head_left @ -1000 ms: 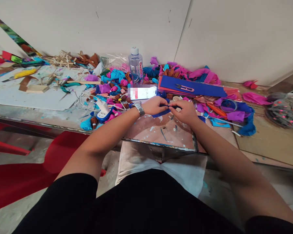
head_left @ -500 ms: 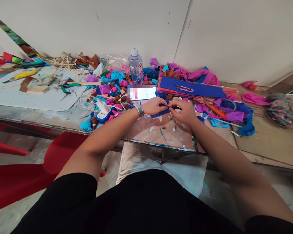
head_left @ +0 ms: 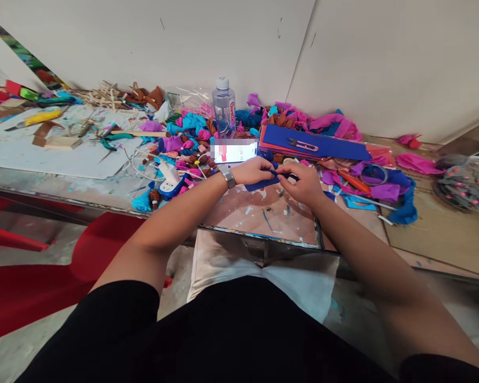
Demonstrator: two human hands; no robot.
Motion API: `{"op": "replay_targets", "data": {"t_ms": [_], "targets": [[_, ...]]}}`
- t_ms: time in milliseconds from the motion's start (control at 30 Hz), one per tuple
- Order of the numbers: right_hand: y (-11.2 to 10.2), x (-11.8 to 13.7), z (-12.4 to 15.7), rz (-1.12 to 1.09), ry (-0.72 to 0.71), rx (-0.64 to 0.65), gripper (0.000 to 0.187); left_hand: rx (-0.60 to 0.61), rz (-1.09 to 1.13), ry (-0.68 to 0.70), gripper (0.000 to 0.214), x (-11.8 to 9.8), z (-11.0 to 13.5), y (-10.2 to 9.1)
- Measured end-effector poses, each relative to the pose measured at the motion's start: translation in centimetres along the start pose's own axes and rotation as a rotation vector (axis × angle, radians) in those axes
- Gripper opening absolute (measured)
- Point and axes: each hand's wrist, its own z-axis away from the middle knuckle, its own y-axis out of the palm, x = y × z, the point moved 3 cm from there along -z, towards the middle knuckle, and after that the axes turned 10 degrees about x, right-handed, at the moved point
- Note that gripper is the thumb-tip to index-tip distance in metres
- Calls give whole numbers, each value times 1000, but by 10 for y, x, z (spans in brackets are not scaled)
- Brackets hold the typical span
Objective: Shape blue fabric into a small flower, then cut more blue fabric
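Close together over the table's near part, both of my hands pinch a piece of dark blue crepe paper (head_left: 259,185). My left hand (head_left: 252,171), with a metal watch at the wrist, grips its upper edge, and the paper's flat part hangs below the fingers. My right hand (head_left: 304,183) has thumb and forefinger closed on the paper's right end, fingertips almost touching the left ones. Just beyond the left hand lies a lit phone (head_left: 239,152). Thread snips (head_left: 302,144) with a pink handle rest on a stack of blue and red sheets (head_left: 331,144).
A clear bottle (head_left: 224,109) stands behind the phone amid crumpled coloured paper. A power strip (head_left: 171,186) sits left of my left forearm. Further left are a yellow cutter (head_left: 43,117) and green-handled pliers (head_left: 117,138). Tape (head_left: 374,173) lies to the right; red chairs (head_left: 99,244) stand below left.
My hands keep their pinch on the blue paper, with only tiny finger shifts. The whole view has moved slightly.
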Motion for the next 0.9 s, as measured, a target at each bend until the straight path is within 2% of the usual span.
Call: {"op": "replay_targets", "data": {"t_ms": [233,667,800,900], "targets": [[0,0,0,-7,-61,-7,16,-10,93,40,24,-1,0,-1],[0,0,1,1,-89,-18,17,12,189,-8,24,-2,2,3],[1,-3,1,19,-61,-38,20,29,124,-38,25,-5,4,1],[1,-3,1,41,-88,-46,17,9,15,-9,28,-7,5,-2]]}}
